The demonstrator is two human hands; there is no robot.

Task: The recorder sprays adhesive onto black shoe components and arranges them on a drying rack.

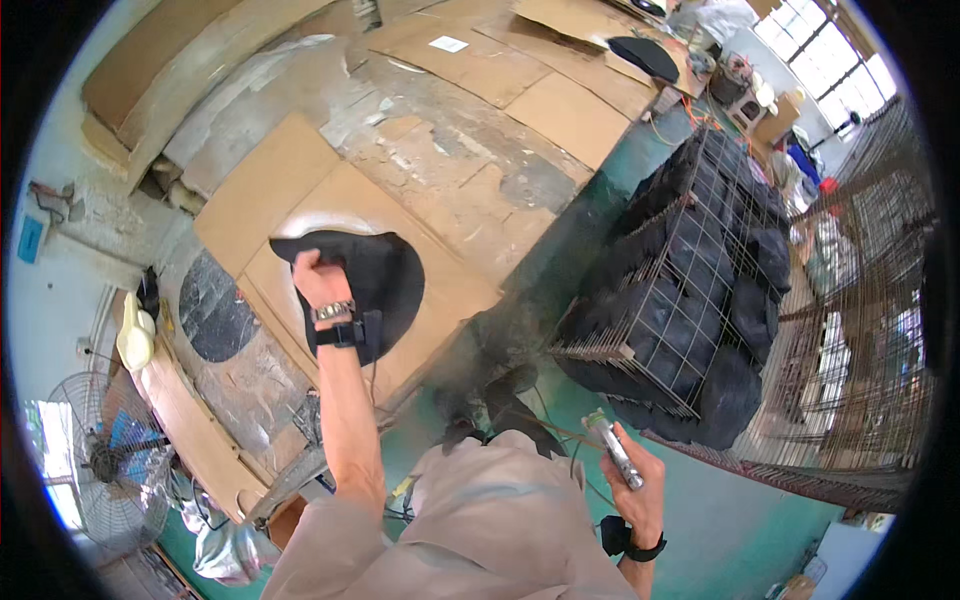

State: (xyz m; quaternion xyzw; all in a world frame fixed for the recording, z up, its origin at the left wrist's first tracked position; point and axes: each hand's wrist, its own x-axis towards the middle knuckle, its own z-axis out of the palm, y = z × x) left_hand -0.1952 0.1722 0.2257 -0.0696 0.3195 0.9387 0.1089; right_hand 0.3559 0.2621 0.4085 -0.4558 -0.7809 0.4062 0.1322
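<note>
A black, rounded flat piece (392, 275) with a pointed corner lies on a cardboard sheet (450, 300) on the workbench. My left hand (318, 280) is over its left part, fingers curled in and closed at its edge; the fingertips are partly hidden. A metal-link watch and a black strap circle that wrist. Down at my right side, away from the bench, my right hand (640, 475) is closed round a silver spray gun (618, 458). Thin hoses run near it. Whitish residue marks the cardboard along the black piece's upper edge.
Right of the bench stands a wire rack (690, 300) packed with black pieces, beside stacked wire grids (860, 350). Another dark round piece (218, 305) lies left on the bench. A fan (105, 460) stands at lower left, and a black piece (645, 58) lies at the far end.
</note>
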